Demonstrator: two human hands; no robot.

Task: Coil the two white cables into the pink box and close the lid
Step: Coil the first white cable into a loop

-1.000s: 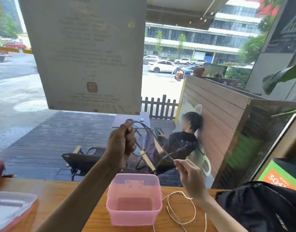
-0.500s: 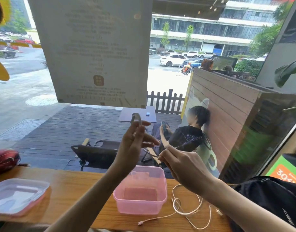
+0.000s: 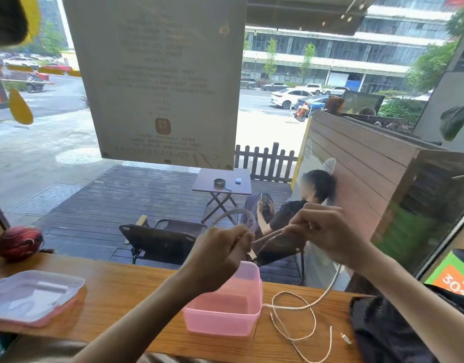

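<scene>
- Pink box (image 3: pixel 223 307) sits open at lower centre of the wooden counter (image 3: pixel 126 297); more white cable (image 3: pixel 295 323) now lies loose right of it.
- Lid (image 3: pixel 31 297) is at lower left.
- Left hand (image 3: pixel 220 250) has dropped lower than before, curled round the cable loop; right hand (image 3: pixel 328 231) pinches the strand, now pulled away to the right.
- Black bag (image 3: pixel 388 334) lower right, window (image 3: pixel 55 153) and deck beyond.
</scene>
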